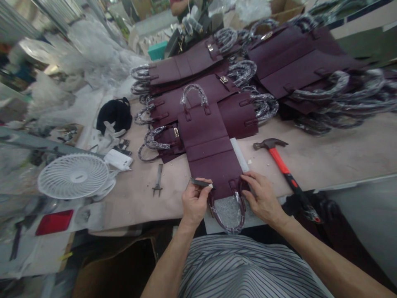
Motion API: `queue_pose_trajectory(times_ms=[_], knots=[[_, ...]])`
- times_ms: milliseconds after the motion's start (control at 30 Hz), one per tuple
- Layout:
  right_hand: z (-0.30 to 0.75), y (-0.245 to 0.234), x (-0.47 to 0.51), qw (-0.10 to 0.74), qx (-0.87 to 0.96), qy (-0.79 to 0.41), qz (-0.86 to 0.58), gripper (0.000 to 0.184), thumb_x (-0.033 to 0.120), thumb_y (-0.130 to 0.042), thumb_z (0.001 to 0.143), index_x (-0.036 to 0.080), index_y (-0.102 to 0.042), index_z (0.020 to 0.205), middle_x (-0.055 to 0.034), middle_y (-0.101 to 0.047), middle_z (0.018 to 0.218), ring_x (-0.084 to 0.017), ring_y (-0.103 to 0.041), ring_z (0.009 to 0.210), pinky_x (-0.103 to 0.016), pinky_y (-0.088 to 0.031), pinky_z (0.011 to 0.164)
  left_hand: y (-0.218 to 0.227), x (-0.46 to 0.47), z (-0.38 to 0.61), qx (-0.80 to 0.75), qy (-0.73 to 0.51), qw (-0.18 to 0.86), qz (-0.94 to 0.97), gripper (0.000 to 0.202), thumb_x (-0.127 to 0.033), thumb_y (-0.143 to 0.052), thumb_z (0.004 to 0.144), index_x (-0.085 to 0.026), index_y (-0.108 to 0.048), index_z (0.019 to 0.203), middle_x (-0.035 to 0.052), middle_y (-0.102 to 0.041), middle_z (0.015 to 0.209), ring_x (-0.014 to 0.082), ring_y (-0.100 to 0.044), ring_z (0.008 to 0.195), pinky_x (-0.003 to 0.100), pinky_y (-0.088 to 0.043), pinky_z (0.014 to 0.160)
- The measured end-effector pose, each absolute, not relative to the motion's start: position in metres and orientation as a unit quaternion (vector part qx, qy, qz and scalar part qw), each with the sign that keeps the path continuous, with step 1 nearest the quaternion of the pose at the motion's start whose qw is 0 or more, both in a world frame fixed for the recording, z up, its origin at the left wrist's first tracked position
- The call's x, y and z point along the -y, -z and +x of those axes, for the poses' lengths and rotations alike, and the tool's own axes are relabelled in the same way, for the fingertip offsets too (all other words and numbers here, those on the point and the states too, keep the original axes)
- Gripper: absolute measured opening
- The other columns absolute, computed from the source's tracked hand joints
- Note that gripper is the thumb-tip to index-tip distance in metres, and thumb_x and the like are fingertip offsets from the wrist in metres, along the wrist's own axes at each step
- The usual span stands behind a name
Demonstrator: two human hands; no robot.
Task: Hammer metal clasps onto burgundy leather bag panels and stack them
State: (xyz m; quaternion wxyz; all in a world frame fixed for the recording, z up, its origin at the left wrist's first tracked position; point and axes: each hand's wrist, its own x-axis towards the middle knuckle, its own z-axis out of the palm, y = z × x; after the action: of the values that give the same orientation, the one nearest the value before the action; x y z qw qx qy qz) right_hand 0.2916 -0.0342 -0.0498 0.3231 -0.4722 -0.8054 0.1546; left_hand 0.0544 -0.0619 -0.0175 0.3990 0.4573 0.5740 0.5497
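Observation:
A dark burgundy leather bag panel (211, 153) lies unfolded in front of me, over a pale slab (238, 155) and other panels. Plastic film wraps its near handle (229, 225) and its far handle (194, 89). My left hand (196, 203) is closed in a pinch on a short dark stick-like tool with a pale tip (201, 182), above the panel's near left corner. At the near right corner, my right hand (262, 198) is closed on the base of the near handle; its fingertips are partly hidden.
A red-and-black claw hammer (281, 161) lies right, a metal pronged tool (158, 180) left. Stacked burgundy bag panels (186, 64) fill the back, with more at right (305, 68). A white fan (74, 176), black cap (114, 116) and red tray (55, 222) are at left.

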Motion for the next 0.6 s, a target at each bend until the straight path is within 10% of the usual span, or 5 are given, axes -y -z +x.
queue_pose_trajectory(times_ms=[600], knots=[[0.292, 0.049, 0.034, 0.33, 0.796, -0.166, -0.479, 0.036, 0.026, -0.053, 0.097, 0.018, -0.053, 0.132, -0.0141, -0.055, 0.13, -0.031, -0.052, 0.118, -0.051, -0.046, 0.099, 0.029, 0.064, 0.053, -0.574, -0.508, 0.317, 0.558, 0.013, -0.024, -0.066, 0.092, -0.018, -0.07, 0.103, 0.0059, -0.075, 0.101, 0.0177, -0.072, 0.092, 0.029, -0.058, 0.086]])
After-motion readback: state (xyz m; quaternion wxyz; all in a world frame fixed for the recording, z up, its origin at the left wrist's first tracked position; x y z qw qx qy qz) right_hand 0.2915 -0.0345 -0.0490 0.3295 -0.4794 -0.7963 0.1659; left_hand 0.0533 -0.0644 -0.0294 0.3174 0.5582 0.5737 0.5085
